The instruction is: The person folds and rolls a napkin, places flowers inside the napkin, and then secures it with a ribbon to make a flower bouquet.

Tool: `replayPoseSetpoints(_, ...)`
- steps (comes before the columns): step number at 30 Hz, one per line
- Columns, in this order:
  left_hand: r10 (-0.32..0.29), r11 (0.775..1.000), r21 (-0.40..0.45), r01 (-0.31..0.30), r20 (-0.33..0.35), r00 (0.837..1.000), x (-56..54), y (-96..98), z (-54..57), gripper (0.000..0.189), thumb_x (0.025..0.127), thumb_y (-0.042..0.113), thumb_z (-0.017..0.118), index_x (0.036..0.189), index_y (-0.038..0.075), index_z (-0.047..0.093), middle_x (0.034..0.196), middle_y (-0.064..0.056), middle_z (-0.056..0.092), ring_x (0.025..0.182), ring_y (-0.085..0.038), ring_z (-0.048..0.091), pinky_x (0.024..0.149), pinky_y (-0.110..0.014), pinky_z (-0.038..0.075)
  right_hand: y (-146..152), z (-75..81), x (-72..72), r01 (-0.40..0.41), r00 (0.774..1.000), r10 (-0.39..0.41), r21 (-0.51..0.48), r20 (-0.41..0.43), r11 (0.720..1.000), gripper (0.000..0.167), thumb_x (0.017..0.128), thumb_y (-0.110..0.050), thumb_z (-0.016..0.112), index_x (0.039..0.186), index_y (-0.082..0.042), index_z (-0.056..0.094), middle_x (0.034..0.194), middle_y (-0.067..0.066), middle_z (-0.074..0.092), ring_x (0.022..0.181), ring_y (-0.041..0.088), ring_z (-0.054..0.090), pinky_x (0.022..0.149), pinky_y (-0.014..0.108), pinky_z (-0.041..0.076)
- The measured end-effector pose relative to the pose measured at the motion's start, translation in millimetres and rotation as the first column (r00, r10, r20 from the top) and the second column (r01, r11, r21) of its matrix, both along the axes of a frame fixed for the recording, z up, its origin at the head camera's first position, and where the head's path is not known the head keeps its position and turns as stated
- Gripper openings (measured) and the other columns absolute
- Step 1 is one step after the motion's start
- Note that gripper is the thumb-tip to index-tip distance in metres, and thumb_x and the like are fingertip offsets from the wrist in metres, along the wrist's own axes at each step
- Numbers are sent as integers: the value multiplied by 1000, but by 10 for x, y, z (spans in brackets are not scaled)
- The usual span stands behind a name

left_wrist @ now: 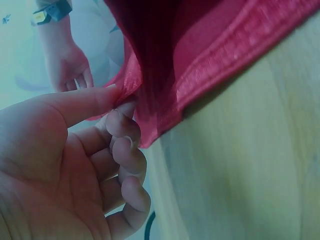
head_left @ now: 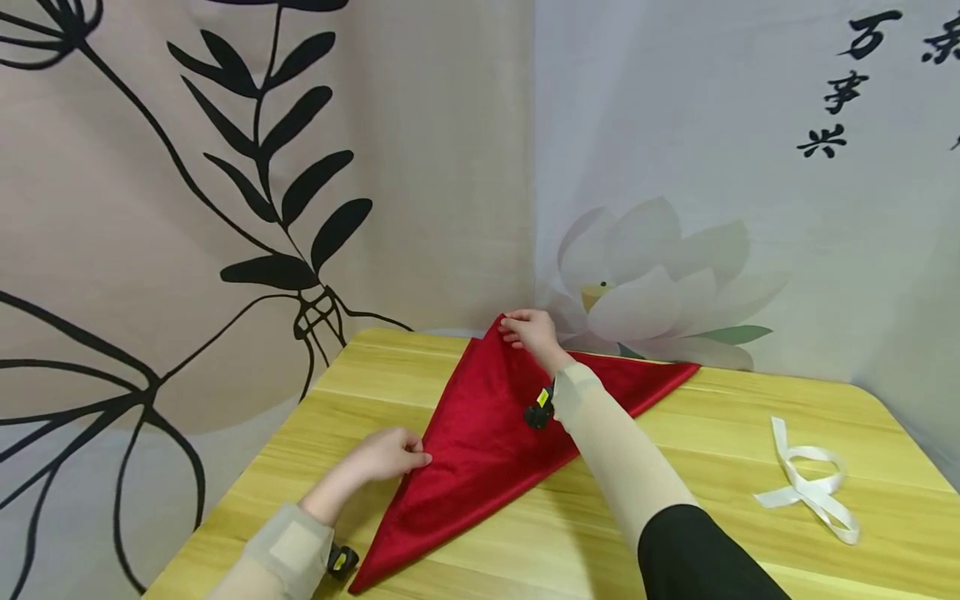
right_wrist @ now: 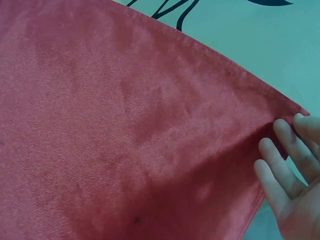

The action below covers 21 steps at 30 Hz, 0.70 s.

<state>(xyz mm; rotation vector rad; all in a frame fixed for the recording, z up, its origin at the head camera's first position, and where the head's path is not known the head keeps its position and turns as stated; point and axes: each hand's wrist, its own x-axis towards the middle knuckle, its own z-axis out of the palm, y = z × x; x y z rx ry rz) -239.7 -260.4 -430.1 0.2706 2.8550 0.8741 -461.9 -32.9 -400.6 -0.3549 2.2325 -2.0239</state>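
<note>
A shiny red cloth (head_left: 480, 450), folded into a rough triangle, lies across the wooden table. At its left edge my left hand (head_left: 386, 454) pinches the fabric between thumb and index finger, the other fingers loosely curled in the left wrist view. Farther back, my right hand (head_left: 531, 333) grips a corner of the cloth with thumb and fingertips and holds it raised near the table's far edge. In the right wrist view the cloth (right_wrist: 125, 125) spreads flat from that pinched corner. One long point of the cloth reaches toward the near left, another toward the back right.
A looped white ribbon (head_left: 813, 492) lies on the right side of the wooden table (head_left: 720, 450). Behind the table hangs a pale backdrop (head_left: 442, 167) printed with black plants, a lotus and dark characters. Small black wrist cameras (head_left: 538, 410) sit on both wrists.
</note>
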Motion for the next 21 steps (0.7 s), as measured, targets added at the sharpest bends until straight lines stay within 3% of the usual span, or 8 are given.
replayPoseSetpoints(9, 39, 998, 53, -43, 69, 997, -87, -74, -67, 30, 89, 21, 68, 63, 11, 56, 56, 7, 48, 47, -8, 41, 46, -23, 33, -49, -134, -65, -8, 999, 10, -46, 41, 999, 28, 95, -14, 64, 116, 4, 65, 106, 21, 69, 96, 37, 66, 87, 46, 51)
replayPoseSetpoints(21, 55, 995, 74, -60, 75, 996, -155, -161, -146, 34, 87, 21, 70, 59, 13, 53, 54, 7, 46, 47, -7, 36, 45, -23, 29, -109, -270, -110, -32, 993, 42, -89, 110, 995, 29, 95, -14, 63, 118, 2, 64, 109, 19, 68, 94, 31, 68, 83, 41, 54)
